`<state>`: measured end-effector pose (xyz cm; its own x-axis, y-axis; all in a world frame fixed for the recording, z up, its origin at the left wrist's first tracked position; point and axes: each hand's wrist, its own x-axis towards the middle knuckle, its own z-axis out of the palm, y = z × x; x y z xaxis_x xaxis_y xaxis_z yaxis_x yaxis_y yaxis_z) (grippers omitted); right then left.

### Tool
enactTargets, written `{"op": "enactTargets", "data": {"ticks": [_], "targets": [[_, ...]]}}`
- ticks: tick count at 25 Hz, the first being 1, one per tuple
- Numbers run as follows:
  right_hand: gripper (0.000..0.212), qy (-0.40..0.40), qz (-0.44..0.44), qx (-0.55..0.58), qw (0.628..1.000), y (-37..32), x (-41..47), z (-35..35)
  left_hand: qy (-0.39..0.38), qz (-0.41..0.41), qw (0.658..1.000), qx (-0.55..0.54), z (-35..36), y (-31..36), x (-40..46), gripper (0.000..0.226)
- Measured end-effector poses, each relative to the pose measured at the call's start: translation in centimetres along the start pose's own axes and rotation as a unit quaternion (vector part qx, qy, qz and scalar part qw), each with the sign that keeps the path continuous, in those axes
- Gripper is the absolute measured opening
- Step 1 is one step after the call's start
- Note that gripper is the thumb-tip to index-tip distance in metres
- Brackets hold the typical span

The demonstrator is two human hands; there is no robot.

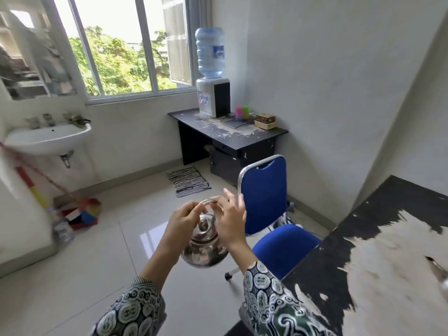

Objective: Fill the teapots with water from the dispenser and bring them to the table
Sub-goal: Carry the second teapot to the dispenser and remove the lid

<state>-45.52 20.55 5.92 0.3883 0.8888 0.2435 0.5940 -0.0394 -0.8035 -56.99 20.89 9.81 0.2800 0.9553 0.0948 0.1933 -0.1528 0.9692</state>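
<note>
I see both forearms stretched forward from the bottom edge of the view, in patterned sleeves [135, 309], and the two hands meet in front of me above the floor [80, 270]. My left hand [183, 220] is turned with its back up and its fingers are curled down around the left end of the handle [208, 202] of the teapot [204, 243], so it grips this metal loop. My right hand [229, 218] is at the right end of the same handle: the thumb and one finger seem to pinch it, while the other fingers are lifted and spread upward, not touching anything. How firmly this pinch closes I cannot tell, because the picture is a little blurred there.

The steel teapot hangs under the handle, between my two wrists, in the air over the tiled floor, with its lid on top. It is not on any surface.

The water dispenser [213, 97] with its blue bottle stands on the far left corner of a dark desk [264, 138] by the window, well apart from the teapot. A blue chair [265, 192] stands just to the right of my hands. The table [378, 258] with worn black top begins at the right edge of the view, near my right sleeve.
</note>
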Motion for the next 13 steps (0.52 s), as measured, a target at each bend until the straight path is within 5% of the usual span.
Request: {"op": "enactTargets", "data": {"ticks": [7,13], "targets": [[0.011,-0.095,-0.171,0.003,0.981,-1.3,9.9,6.7,0.011,-0.019,1.0,0.016,-5.9,-4.3,11.2,0.031],[0.005,-0.188,-0.142,0.007,0.972,-2.8,19.3,11.8,-0.12,0.029,0.983,0.139,-12.7,-6.7,22.7,0.024]]}}
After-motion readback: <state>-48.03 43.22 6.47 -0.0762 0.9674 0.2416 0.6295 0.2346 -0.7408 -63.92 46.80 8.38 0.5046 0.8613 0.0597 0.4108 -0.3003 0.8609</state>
